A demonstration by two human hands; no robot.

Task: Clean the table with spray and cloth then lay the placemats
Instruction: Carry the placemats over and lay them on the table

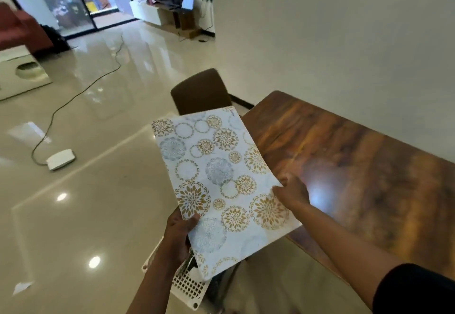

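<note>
Bench [357, 165]: bare glossy wood at right, ready for laying. Placemat [221, 185]: flowered sheet held in the air over the bench's near-left corner, partly over the floor. Best lowered flat, far edge first, squared to the bench edge, then smoothed outward. Left hand [178, 235]: thumb pinching the lower-left edge. Right hand [293, 194]: fingers curled around the right edge. White slotted basket [189, 286] below: contents hidden behind the placemat, so any further mats unseen. Spray and cloth nowhere visible.

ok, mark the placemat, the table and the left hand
placemat [216, 178]: head view, patterned middle.
table [357, 156]: head view, bare wooden top.
left hand [178, 233]: head view, back of hand.
</note>
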